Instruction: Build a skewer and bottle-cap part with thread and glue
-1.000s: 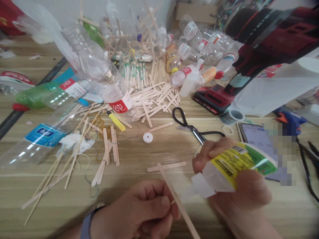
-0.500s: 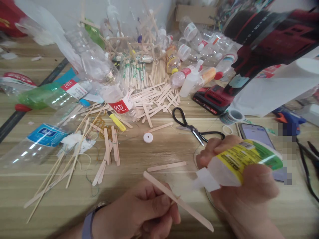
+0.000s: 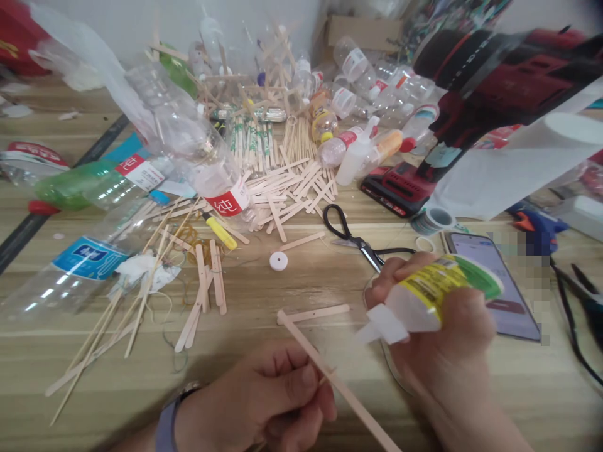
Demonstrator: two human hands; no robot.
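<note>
Between thumb and fingers, my left hand [image 3: 287, 392] pinches a flat wooden stick [image 3: 346, 390] near its middle; a small pointed piece crosses the stick there. My right hand [image 3: 438, 326] is wrapped round a glue bottle [image 3: 424, 295] with a yellow and green label, tilted so its white nozzle [image 3: 382, 325] points left toward the stick, without touching it. Another flat stick [image 3: 315, 314] lies on the table just beyond the held one. Farther back lies a small white disc [image 3: 278, 261].
Black scissors [image 3: 360, 242] and a phone [image 3: 490, 276] lie beyond my right hand. A red and black drill [image 3: 452, 113] stands at the back right. Plastic bottles [image 3: 89, 257] and thin skewers lie left; a pile of loose sticks [image 3: 292, 188] is at the back.
The glue bottle and my right hand have moved left and slightly up. The held stick has shifted and tilts more steeply, its upper end now overlapping the stick on the table.
</note>
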